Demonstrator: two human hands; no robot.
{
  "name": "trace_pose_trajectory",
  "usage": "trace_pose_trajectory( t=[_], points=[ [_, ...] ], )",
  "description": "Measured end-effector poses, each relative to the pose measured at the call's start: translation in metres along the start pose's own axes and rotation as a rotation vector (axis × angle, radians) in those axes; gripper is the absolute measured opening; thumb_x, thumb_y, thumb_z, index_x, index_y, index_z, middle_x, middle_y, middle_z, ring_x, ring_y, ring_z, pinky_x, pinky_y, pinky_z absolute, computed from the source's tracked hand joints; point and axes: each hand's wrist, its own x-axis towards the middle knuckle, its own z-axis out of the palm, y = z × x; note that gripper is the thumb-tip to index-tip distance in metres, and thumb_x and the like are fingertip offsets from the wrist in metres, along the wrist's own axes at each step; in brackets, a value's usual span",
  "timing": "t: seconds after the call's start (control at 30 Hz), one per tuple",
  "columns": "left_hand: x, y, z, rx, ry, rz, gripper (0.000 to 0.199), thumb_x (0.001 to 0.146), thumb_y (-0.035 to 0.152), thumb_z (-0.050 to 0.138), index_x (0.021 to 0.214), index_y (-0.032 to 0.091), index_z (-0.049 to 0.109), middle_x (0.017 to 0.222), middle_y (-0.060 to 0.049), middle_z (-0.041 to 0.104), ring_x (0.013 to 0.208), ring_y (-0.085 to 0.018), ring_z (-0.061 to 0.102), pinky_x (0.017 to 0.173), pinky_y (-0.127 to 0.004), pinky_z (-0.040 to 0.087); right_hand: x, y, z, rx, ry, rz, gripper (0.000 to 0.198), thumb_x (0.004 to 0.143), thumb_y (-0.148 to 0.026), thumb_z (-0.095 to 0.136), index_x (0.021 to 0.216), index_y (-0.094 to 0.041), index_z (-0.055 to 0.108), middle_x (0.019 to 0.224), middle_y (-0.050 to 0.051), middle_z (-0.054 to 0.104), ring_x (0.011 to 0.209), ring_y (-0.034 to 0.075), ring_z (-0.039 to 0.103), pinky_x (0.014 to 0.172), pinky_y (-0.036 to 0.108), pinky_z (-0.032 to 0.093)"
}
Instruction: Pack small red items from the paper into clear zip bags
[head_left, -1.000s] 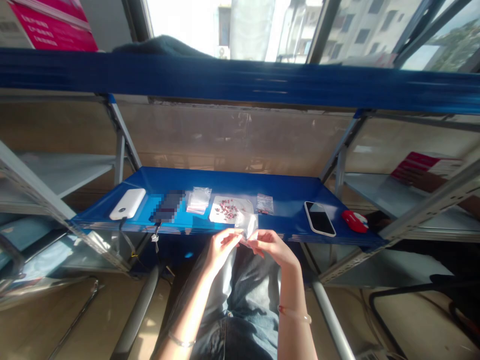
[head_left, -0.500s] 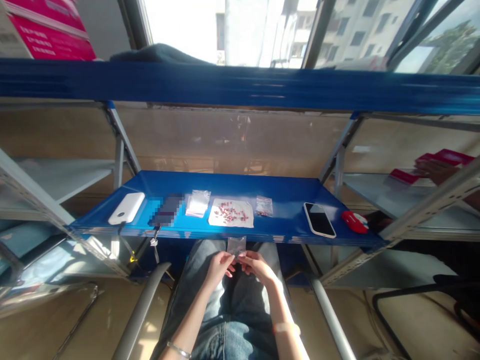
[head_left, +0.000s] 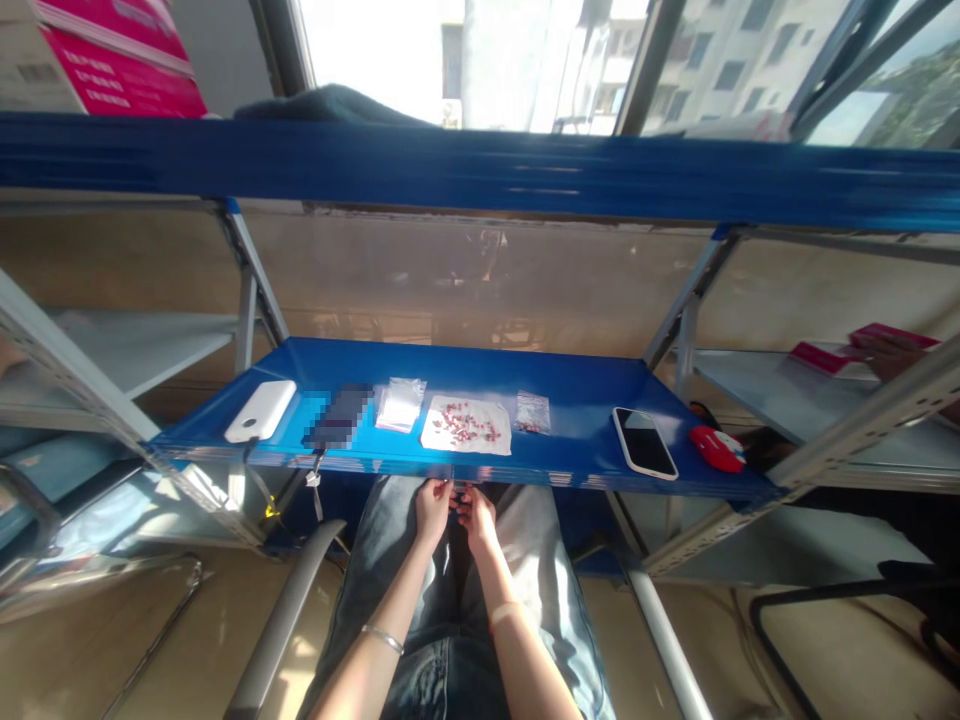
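Observation:
My left hand [head_left: 433, 512] and my right hand [head_left: 478, 515] meet above my lap, just below the front edge of the blue shelf [head_left: 570, 440]. Both have curled, pinching fingertips on a small clear zip bag, which is barely visible between them now. Straight ahead lies a white paper sheet [head_left: 442, 437] scattered with many tiny red and dark pieces [head_left: 469, 422]. To its left is a stack of clear zip bags [head_left: 401, 404]. On its right sits another clear bag [head_left: 532, 412] with a few small dark-red pieces inside.
A white power bank [head_left: 261, 410] and a pixelated dark device [head_left: 341, 417] are at the left. A phone [head_left: 645, 442] and a red case [head_left: 716, 448] lie right. Chair armrests [head_left: 289, 620] flank me. Another person's hand [head_left: 892, 355] touches pink boxes [head_left: 825, 358] at far right.
Both hands have moved forward and slightly left, closer to the shelf edge. The clear bag, which stood up above my fingertips, is now mostly hidden. The view has shifted slightly.

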Motion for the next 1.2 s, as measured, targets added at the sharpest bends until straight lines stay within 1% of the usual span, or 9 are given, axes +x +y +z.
trace_pose_trajectory(
  t=[0.07, 0.13, 0.3, 0.47, 0.6, 0.7, 0.87, 1.03, 1.2],
  points=[
    [0.009, -0.003, 0.005, 0.016, 0.008, -0.005, 0.015, 0.076, 0.024, 0.061, 0.063, 0.017, 0.056, 0.057, -0.001, 0.061, 0.048, -0.014, 0.057, 0.048, -0.024, 0.045, 0.007, 0.011, 0.009, 0.032, 0.066, 0.028, 0.022, 0.072, -0.039, 0.059, 0.066, -0.019, 0.055, 0.053, -0.002, 0.053, 0.040, 0.010, 0.043, 0.037, 0.022, 0.026],
    [0.015, -0.006, 0.005, 0.026, 0.001, -0.023, 0.017, 0.079, 0.021, 0.060, 0.064, 0.015, 0.057, 0.057, 0.000, 0.060, 0.050, -0.012, 0.056, 0.052, -0.024, 0.046, 0.011, 0.021, 0.014, 0.060, 0.092, 0.053, 0.021, 0.072, -0.038, 0.060, 0.067, -0.018, 0.057, 0.053, -0.002, 0.054, 0.039, 0.009, 0.042, 0.037, 0.022, 0.025],
    [0.018, -0.011, -0.005, 0.001, -0.015, -0.090, 0.019, 0.087, 0.029, 0.057, 0.080, 0.011, 0.059, 0.069, 0.002, 0.061, 0.055, -0.008, 0.056, 0.053, -0.022, 0.048, 0.013, 0.027, 0.011, 0.100, 0.035, 0.049, 0.022, 0.067, -0.036, 0.065, 0.076, -0.015, 0.063, 0.060, -0.001, 0.059, 0.044, 0.008, 0.045, 0.039, 0.019, 0.029],
    [0.017, -0.010, -0.010, -0.041, 0.040, -0.087, 0.021, 0.086, 0.029, 0.057, 0.074, 0.012, 0.059, 0.064, 0.002, 0.061, 0.051, -0.008, 0.056, 0.050, -0.021, 0.046, 0.012, 0.021, 0.008, 0.079, -0.039, 0.017, 0.026, 0.060, -0.034, 0.069, 0.078, -0.015, 0.066, 0.063, -0.001, 0.059, 0.047, 0.008, 0.047, 0.040, 0.019, 0.029],
    [0.019, -0.012, -0.009, -0.022, 0.033, -0.086, 0.023, 0.087, 0.031, 0.056, 0.074, 0.012, 0.058, 0.064, 0.002, 0.060, 0.049, -0.008, 0.054, 0.048, -0.022, 0.045, 0.012, 0.022, 0.007, 0.062, -0.026, -0.004, 0.024, 0.061, -0.033, 0.068, 0.077, -0.015, 0.066, 0.065, 0.000, 0.062, 0.048, 0.008, 0.048, 0.041, 0.019, 0.029],
    [0.020, -0.017, -0.009, 0.010, 0.000, -0.077, 0.020, 0.088, 0.030, 0.055, 0.080, 0.012, 0.059, 0.068, 0.002, 0.060, 0.055, -0.008, 0.056, 0.054, -0.023, 0.048, 0.015, 0.026, 0.006, 0.053, 0.012, -0.015, 0.022, 0.062, -0.032, 0.068, 0.077, -0.016, 0.065, 0.068, 0.001, 0.064, 0.049, 0.009, 0.049, 0.040, 0.019, 0.029],
    [0.022, -0.024, -0.011, 0.042, -0.001, -0.036, 0.017, 0.085, 0.024, 0.059, 0.074, 0.012, 0.059, 0.065, 0.003, 0.060, 0.057, -0.009, 0.057, 0.059, -0.025, 0.049, 0.020, 0.031, 0.005, 0.034, 0.029, -0.017, 0.020, 0.063, -0.031, 0.068, 0.075, -0.016, 0.064, 0.067, 0.001, 0.064, 0.050, 0.009, 0.051, 0.041, 0.019, 0.031],
    [0.025, -0.029, -0.010, 0.017, 0.029, -0.008, 0.016, 0.076, 0.025, 0.063, 0.065, 0.016, 0.058, 0.059, -0.002, 0.062, 0.055, -0.014, 0.060, 0.056, -0.026, 0.048, 0.021, 0.033, 0.005, 0.007, 0.016, -0.024, 0.022, 0.063, -0.032, 0.068, 0.076, -0.015, 0.064, 0.067, 0.000, 0.064, 0.051, 0.009, 0.052, 0.042, 0.018, 0.030],
    [0.024, -0.033, -0.010, -0.036, 0.041, -0.009, 0.017, 0.075, 0.029, 0.064, 0.067, 0.016, 0.058, 0.063, -0.003, 0.064, 0.059, -0.015, 0.062, 0.059, -0.027, 0.050, 0.020, 0.031, 0.005, -0.026, -0.056, -0.026, 0.028, 0.062, -0.037, 0.065, 0.078, -0.014, 0.067, 0.070, 0.003, 0.067, 0.056, 0.011, 0.056, 0.044, 0.018, 0.032]
  ],
)
